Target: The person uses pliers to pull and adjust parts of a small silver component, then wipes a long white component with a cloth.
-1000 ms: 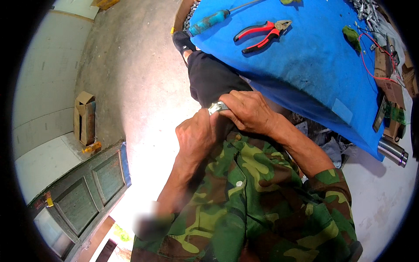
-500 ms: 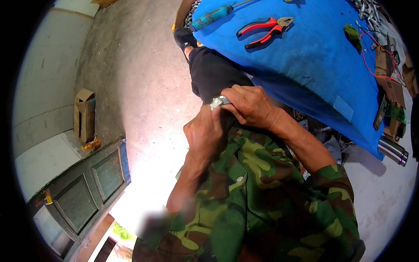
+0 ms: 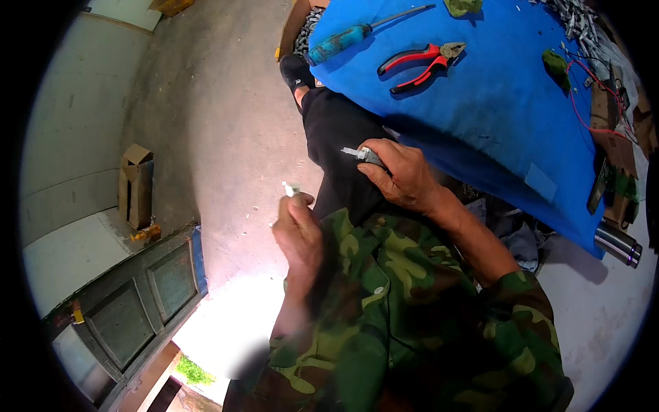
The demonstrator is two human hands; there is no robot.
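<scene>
My left hand (image 3: 298, 232) pinches a small whitish piece (image 3: 292, 188) between thumb and fingers, over the floor beside my leg. To its right and a little higher, my right hand (image 3: 406, 177) grips a small grey metal part (image 3: 371, 156) with a pale narrow tip pointing left. This part is over my dark trouser leg, with a clear gap between it and the whitish piece. The fingers cover much of both pieces, so their exact kind cannot be made out.
On the blue-covered table (image 3: 480, 103) lie red-and-black pliers (image 3: 424, 66), a teal-handled screwdriver (image 3: 343, 44) and a green lump (image 3: 464, 7). Many small metal parts (image 3: 580, 20) are heaped at the far right. A steel cylinder (image 3: 618, 242) juts from the table's near right corner.
My hands were together around one small piece. They are now apart, the left hand lower and further left with the whitish piece, the right hand slightly lower with the grey part.
</scene>
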